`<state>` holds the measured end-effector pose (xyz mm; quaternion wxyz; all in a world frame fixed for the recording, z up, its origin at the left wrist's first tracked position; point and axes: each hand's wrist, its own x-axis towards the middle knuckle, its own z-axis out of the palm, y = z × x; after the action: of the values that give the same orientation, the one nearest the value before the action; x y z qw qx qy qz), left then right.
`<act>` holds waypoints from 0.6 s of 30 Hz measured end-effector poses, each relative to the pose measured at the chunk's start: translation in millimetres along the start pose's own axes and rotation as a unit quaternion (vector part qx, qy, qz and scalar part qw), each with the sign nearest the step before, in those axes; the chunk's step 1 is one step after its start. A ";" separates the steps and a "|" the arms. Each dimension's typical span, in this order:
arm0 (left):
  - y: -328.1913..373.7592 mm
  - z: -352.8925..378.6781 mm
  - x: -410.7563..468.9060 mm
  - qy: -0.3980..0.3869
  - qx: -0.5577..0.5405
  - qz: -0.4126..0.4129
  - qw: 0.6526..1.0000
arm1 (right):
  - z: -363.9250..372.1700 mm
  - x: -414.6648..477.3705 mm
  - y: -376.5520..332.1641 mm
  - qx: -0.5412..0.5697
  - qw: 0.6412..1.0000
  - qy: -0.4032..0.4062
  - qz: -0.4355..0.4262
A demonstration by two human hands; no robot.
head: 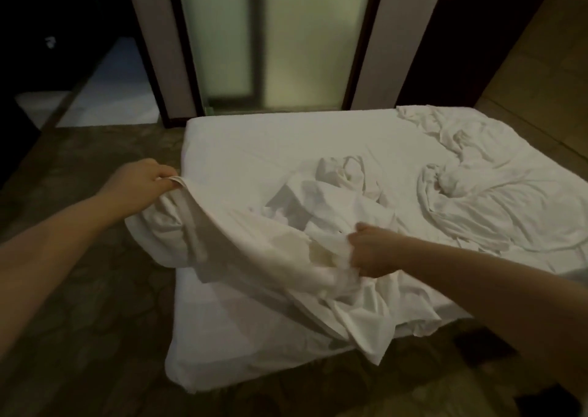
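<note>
A white mattress [254,143] lies low on the floor, covered in white. A loose white sheet [254,241] is bunched over its near left part and hangs past the front edge. My left hand [140,184] grips a hemmed edge of this sheet just off the mattress's left side, lifting it. My right hand [372,251] clutches a fold of the same sheet near the middle of the front edge. The cloth stretches between both hands.
More crumpled white bedding [471,194] lies on the right half of the mattress. Patterned dark carpet [95,289] surrounds the bed on the left and front. Frosted glass panels [286,35] in a dark frame stand behind the mattress.
</note>
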<state>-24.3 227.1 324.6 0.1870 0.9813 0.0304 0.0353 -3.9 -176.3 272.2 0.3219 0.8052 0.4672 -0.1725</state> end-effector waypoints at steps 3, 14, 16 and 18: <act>-9.7 -2.7 -13.7 0.014 0.001 -0.041 0.999 | 17.1 -21.6 49.4 -0.044 0.990 -0.100 0.091; -6.9 10.9 -15.9 0.057 0.010 -0.143 0.988 | 63.0 -20.9 131.2 -0.007 0.978 -0.006 0.208; -4.1 9.7 -17.0 0.060 -0.009 -0.161 0.985 | 67.7 -25.0 143.4 0.019 0.982 0.015 0.187; -1.2 11.7 -17.8 0.066 -0.013 -0.177 0.982 | 70.2 -30.9 152.5 0.012 0.981 0.027 0.191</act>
<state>-41.1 222.7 312.2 0.2004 0.9533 0.2159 0.0671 113.9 -298.2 293.1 0.3264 0.8880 0.3108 -0.0914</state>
